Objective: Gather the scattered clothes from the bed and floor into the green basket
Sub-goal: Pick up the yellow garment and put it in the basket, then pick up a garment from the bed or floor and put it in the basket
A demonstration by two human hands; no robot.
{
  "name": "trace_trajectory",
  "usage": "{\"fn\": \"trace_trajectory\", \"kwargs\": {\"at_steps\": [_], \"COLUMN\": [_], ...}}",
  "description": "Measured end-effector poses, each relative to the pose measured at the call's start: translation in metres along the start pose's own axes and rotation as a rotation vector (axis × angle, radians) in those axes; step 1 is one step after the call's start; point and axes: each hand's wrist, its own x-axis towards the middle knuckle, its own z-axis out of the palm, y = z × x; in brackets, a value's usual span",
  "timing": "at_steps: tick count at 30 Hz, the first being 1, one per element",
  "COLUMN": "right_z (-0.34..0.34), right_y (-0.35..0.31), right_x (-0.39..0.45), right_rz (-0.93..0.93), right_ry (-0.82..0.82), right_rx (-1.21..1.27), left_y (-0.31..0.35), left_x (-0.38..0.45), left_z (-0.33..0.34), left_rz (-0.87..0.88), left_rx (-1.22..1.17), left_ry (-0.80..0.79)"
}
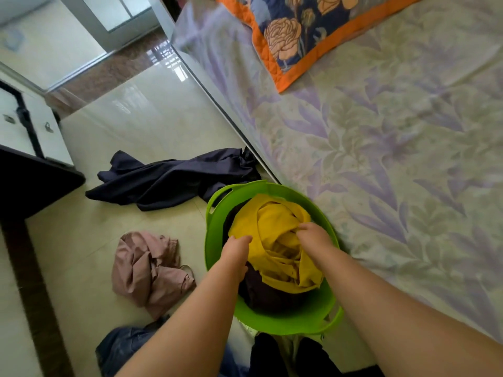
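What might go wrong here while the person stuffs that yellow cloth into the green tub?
1. The yellow garment is heaped near the rim of the green basket, so it may spill when both hands, left hand and right hand, let go.
2. The pink garment, the dark navy garment and the denim piece lie on the glossy floor near the person; a foot could catch or slip on them.

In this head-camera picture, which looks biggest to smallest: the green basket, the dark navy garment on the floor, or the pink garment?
1. Dark navy garment, widest spread.
2. Green basket, though it sits nearer the camera, so these two are unsure.
3. Pink garment, clearly smallest.
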Motion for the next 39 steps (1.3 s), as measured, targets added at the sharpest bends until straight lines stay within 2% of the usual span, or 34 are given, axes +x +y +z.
{"fn": "trace_trajectory", "kwargs": {"at_steps": [6,12,17,21,27,31,35,37,39], "right_z": [-0.003,0.018,0.07,0.123,0.214,0.276,0.289,0.282,0.279], "right_y": [-0.042,-0.102,-0.17,-0.23,-0.279,-0.267,-0.242,-0.235,-0.234], "right_x": [-0.007,0.018,0.052,0.104,0.182,0.247,0.294,0.319,0.351], "right_rz": [-0.12,-0.172,-0.18,-0.175,0.015,0.205,0.286,0.301,0.336], "right_ry": [-0.093,-0.07,-0.025,0.066,0.073,-0.007,0.108,0.189,0.265], "right_rx": [-0.143,-0.028,0.189,0.252,0.168,0.082,0.017,0.132,0.369], "left_y": [0.035,0.088,0.148,0.192,0.239,0.252,0.257,0.262,0.26], "left_x": [-0.008,0.018,0.056,0.121,0.211,0.288,0.355,0.375,0.398], "left_z": [0.017,0.017,-0.027,-0.083,-0.157,-0.192,-0.201,-0.197,-0.193], "left_rz": [0.031,0.083,0.299,0.279,0.188,0.134,0.096,0.095,0.089], "left_rx": [0.023,0.044,-0.039,0.025,0.229,0.302,0.332,0.326,0.302], "left_ry": [-0.058,-0.118,-0.028,-0.019,-0.082,-0.077,-0.1,-0.119,-0.145]}}
